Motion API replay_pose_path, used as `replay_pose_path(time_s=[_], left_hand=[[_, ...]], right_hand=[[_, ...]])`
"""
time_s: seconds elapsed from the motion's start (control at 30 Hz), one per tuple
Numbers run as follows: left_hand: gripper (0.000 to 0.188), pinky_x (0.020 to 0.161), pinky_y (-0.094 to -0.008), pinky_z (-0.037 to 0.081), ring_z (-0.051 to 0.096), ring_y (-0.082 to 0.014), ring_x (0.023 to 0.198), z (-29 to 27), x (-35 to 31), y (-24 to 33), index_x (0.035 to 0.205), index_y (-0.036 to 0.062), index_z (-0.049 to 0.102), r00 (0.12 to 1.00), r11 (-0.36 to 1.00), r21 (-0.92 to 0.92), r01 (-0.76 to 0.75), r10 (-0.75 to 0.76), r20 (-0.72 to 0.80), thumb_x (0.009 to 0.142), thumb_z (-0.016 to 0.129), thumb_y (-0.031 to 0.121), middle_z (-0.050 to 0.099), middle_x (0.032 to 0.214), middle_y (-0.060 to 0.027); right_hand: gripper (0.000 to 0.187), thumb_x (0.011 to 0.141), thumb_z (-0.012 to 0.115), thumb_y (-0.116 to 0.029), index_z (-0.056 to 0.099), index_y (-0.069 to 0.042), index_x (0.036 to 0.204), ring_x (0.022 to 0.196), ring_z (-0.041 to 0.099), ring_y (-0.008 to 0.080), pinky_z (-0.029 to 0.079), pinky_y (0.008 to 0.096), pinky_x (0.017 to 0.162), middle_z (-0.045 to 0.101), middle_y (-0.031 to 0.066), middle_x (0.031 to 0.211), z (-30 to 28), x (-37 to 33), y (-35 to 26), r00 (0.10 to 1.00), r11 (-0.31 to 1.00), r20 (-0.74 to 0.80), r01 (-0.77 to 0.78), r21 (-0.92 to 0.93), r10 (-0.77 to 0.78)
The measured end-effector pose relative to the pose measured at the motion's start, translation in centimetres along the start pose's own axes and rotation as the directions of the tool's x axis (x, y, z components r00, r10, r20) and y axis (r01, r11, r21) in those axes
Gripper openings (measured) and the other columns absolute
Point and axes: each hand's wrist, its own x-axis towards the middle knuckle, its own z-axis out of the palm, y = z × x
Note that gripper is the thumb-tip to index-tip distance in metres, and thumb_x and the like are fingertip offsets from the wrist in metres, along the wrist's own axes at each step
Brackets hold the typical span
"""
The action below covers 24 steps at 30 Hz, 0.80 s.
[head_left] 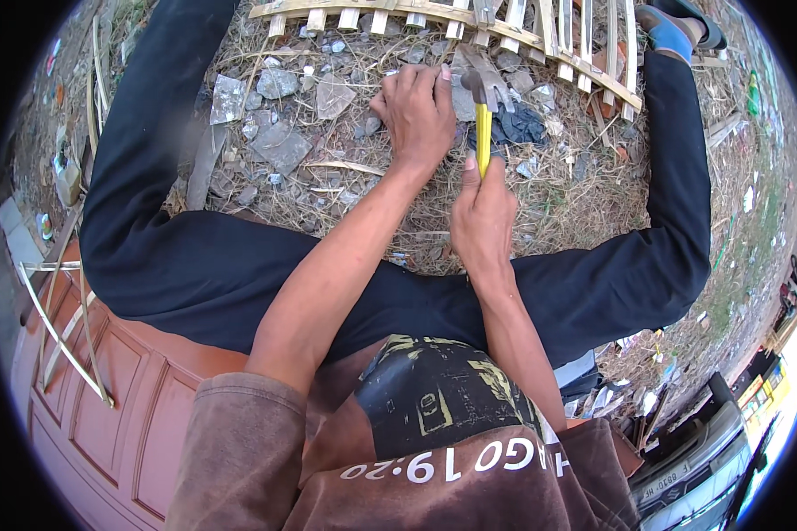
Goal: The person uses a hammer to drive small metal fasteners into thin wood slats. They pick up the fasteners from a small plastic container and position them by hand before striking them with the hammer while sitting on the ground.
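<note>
My right hand [484,208] is wrapped around the yellow handle of a claw hammer [483,133], its thumb lying along the grip. The hammer's metal head is at the far end, beside a flat grey stone [463,102]. Just left of the head, my left hand [416,115] is closed with its fingers curled down close to the ground. Anything pinched in those fingers is hidden from this view. Beyond both hands lies a curved frame of pale wooden slats [398,8], cut off by the upper edge. A crumpled dark plastic piece [518,126] sits right of the hammer.
My legs in dark trousers [212,257] spread around the work spot. Broken stones [279,146] and dry grass cover the ground between them. A reddish-brown panelled door [106,407] lies at lower left, with thin wooden strips [58,332] on it. A vehicle [691,451] stands at lower right.
</note>
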Motion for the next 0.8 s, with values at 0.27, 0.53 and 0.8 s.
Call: replay_pose_path(time_s=[0.27, 0.53, 0.8], left_hand=[[0.03, 0.095, -0.0449, 0.031, 0.052, -0.0263, 0.106, -0.1, -0.1, -0.1, 0.105, 0.0093, 0.072, 1.0, 1.0, -0.001, 0.014, -0.014, 0.022, 0.102, 0.055, 0.033, 0.065, 0.107, -0.0049], [0.028, 0.093, -0.0456, 0.031, 0.052, -0.0266, 0.104, -0.1, -0.2, 0.1, 0.106, 0.0089, 0.072, 1.0, 1.0, -0.009, 0.003, -0.002, 0.014, 0.102, 0.055, 0.031, 0.065, 0.107, -0.0051], [0.029, 0.093, -0.047, 0.031, 0.052, -0.0282, 0.104, -0.1, 0.2, 0.6, 0.105, 0.0083, 0.071, 0.999, 0.999, 0.005, 0.044, -0.044, 0.023, 0.103, 0.054, 0.032, 0.065, 0.106, -0.0065]], right_hand=[[0.022, 0.106, 0.05, -0.019, 0.043, 0.0, 0.097, 0.054, 0.058, 0.0496, 0.039, 0.0544, 0.048, 0.055, 0.0251, 0.058, 0.3, -0.1, -0.5, 0.999, 0.999, 0.011, 0.05, -0.022, -0.05], [0.023, 0.107, 0.048, -0.021, 0.044, 0.0, 0.097, 0.055, 0.058, 0.0492, 0.039, 0.0544, 0.049, 0.054, 0.0258, 0.058, 0.0, -0.4, -0.2, 1.0, 0.999, -0.017, 0.014, 0.052, -0.013], [0.022, 0.107, 0.048, -0.02, 0.045, 0.0, 0.099, 0.057, 0.058, 0.0509, 0.037, 0.0567, 0.05, 0.056, 0.0274, 0.059, -0.2, -0.4, -0.3, 0.997, 0.997, -0.07, 0.021, 0.074, -0.015]])
